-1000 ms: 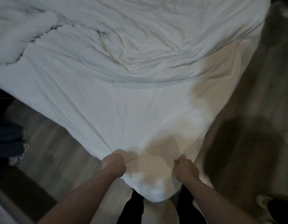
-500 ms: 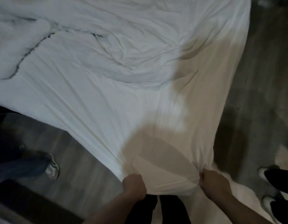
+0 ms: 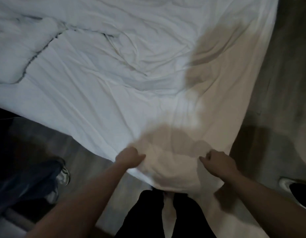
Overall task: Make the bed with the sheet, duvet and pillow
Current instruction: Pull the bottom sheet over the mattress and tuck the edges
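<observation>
Left grip (image 3: 130, 158) clenched on the white sheet (image 3: 114, 93) at its near corner; right grip (image 3: 217, 163) also curled into that corner's edge (image blurry). Sheet spread away from both over the bed, wrinkled, corner hanging between them above the floor (image 3: 277, 100). Sneaker (image 3: 64, 174) at left.

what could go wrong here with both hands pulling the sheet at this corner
1. Both the left hand and right hand grip the sheet at one corner, so a hard tug might drag it off the far side.
2. Creases mid-bed may get locked in.
3. A bystander's shoe stands near the sheet's edge and could step on it.
</observation>
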The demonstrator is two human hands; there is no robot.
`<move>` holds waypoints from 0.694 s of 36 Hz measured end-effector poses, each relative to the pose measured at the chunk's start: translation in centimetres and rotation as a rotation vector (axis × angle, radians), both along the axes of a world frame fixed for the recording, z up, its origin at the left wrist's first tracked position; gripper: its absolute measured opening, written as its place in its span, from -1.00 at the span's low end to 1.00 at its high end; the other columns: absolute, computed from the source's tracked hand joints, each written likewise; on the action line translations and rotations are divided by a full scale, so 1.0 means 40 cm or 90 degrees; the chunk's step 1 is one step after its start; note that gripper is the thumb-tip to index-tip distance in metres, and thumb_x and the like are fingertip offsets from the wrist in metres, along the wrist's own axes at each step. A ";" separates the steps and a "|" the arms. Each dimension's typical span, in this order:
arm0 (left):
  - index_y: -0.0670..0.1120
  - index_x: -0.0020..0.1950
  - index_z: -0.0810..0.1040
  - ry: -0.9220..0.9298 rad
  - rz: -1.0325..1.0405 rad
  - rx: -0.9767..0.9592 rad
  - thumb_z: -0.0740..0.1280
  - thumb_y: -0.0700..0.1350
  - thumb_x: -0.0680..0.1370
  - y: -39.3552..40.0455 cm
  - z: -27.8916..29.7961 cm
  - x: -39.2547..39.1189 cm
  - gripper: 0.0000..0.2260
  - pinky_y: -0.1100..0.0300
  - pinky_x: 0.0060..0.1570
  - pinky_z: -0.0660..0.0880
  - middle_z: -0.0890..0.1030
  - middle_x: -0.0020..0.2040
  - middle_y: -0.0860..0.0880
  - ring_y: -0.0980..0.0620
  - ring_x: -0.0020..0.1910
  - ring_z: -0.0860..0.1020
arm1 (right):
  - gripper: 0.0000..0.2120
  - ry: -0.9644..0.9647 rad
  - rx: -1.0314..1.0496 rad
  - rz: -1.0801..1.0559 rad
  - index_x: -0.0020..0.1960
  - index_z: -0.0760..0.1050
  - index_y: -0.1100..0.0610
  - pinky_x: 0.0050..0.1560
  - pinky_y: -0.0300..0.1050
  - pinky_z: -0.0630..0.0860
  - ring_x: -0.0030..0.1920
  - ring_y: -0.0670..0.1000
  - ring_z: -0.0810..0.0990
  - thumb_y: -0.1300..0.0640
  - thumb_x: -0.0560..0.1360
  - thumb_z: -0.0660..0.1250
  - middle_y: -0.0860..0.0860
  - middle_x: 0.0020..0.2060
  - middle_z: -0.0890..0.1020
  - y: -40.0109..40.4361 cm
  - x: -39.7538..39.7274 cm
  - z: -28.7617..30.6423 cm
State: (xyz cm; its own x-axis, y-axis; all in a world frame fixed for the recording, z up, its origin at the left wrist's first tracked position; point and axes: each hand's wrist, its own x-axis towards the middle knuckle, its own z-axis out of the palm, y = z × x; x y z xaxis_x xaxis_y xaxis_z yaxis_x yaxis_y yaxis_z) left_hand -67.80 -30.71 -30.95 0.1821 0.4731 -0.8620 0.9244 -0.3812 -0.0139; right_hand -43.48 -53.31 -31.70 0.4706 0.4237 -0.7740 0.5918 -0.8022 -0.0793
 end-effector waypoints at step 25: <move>-0.30 0.36 0.41 -0.008 0.389 0.128 0.17 0.19 0.62 0.679 -0.124 -0.325 -0.41 0.02 0.28 0.40 0.49 0.33 -0.29 -0.24 0.31 0.48 | -0.67 -0.003 -0.004 0.084 0.24 0.52 0.02 0.17 -0.06 0.44 0.23 0.11 0.55 -0.10 0.61 0.15 0.05 0.21 0.56 0.747 -0.270 -0.120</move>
